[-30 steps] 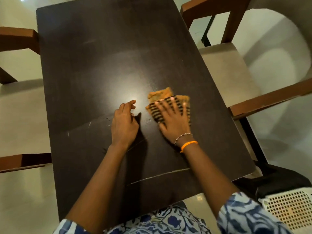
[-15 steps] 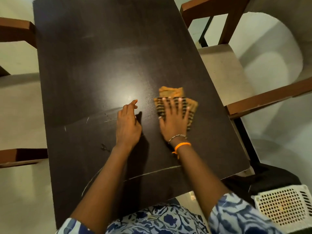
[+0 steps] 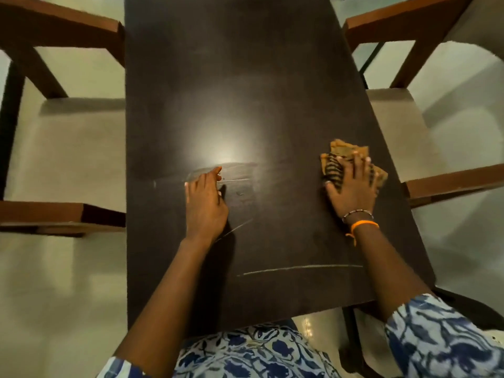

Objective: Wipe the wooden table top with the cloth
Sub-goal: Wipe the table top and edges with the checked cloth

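Observation:
The dark wooden table top (image 3: 231,77) fills the middle of the view, with a bright light reflection at its centre and faint streaks nearer me. My right hand (image 3: 353,189) lies flat with fingers spread on a folded mustard cloth with black stripes (image 3: 343,156), pressing it onto the table close to the right edge. My left hand (image 3: 206,203) rests palm down on the bare table, left of centre, fingers together and holding nothing. Most of the cloth is hidden under my right hand.
A wooden chair with a pale seat (image 3: 68,148) stands against the table's left side, another chair (image 3: 395,124) against the right side. Their brown armrests (image 3: 452,184) sit at about table height. Pale floor surrounds everything.
My right hand has slid the cloth rightward, from near the table's centre towards the right edge. My left hand stays planted in about the same place. The camera view has shifted.

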A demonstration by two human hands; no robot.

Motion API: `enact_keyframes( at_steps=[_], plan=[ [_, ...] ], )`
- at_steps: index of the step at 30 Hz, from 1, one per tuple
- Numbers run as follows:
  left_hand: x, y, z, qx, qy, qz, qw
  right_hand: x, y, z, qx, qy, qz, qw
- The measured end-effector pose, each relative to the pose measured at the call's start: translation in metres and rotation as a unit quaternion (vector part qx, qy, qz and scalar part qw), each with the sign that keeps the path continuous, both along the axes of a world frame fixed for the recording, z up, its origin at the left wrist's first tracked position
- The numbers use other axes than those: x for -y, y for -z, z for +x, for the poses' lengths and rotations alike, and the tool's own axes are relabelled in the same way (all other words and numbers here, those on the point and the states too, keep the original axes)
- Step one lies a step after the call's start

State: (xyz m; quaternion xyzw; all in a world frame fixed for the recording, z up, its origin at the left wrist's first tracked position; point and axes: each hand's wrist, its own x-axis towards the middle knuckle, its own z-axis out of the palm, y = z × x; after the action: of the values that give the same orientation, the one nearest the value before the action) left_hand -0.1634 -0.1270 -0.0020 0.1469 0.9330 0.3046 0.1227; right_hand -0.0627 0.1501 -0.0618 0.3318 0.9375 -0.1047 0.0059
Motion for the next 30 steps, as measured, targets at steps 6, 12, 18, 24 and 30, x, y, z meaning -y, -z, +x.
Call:
enact_keyframes(
  at_steps=[6,12,18,24,30],
  plan=[
    [0.047,0.003,-0.002,0.01,-0.059,-0.008,0.998,0.087,0.004,-0.04,-0.017,0.078,-0.008,0.997],
    [0.099,0.013,-0.003,-0.012,-0.1,-0.074,0.992,0.247,0.012,-0.089,-0.035,-0.179,-0.023,0.983],
    [0.123,0.021,-0.007,-0.018,-0.137,-0.156,0.978,0.201,0.008,-0.091,-0.021,-0.275,-0.032,0.961],
    [0.134,0.031,-0.007,-0.001,-0.179,-0.15,0.972,0.096,0.004,-0.062,-0.006,-0.013,0.004,1.0],
    [0.138,0.036,0.002,0.019,-0.225,-0.068,0.972,0.157,0.003,-0.091,0.0,0.05,-0.003,0.999]
  ],
)
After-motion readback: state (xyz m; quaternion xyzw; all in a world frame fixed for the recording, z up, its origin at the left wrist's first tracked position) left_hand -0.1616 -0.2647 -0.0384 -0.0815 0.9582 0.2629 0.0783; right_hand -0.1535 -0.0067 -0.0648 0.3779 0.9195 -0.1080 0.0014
